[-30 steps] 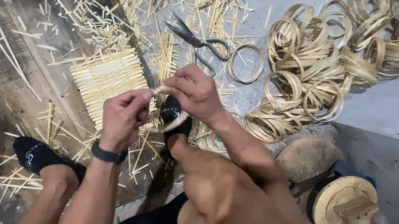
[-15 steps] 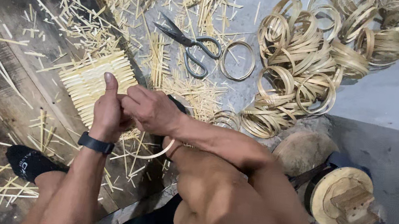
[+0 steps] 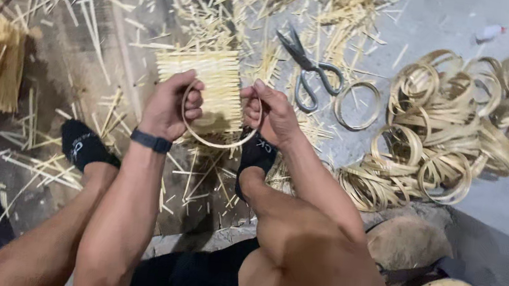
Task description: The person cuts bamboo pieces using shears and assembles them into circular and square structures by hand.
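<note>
Both hands grasp one thin bamboo ring (image 3: 219, 143): left hand (image 3: 171, 105) fingers clenched on left arc, right hand (image 3: 270, 114) pinching right arc. Flat splint bundle (image 3: 207, 80) behind fingers; scissors (image 3: 307, 69), loose ring pile (image 3: 453, 140) beyond right fingers.

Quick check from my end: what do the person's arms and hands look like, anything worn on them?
Both arms are bare, with no sleeves showing. The left hand has a dark band, like a watch strap, around its wrist. The right hand wears nothing visible: no gloves or rings can be made out.
</note>
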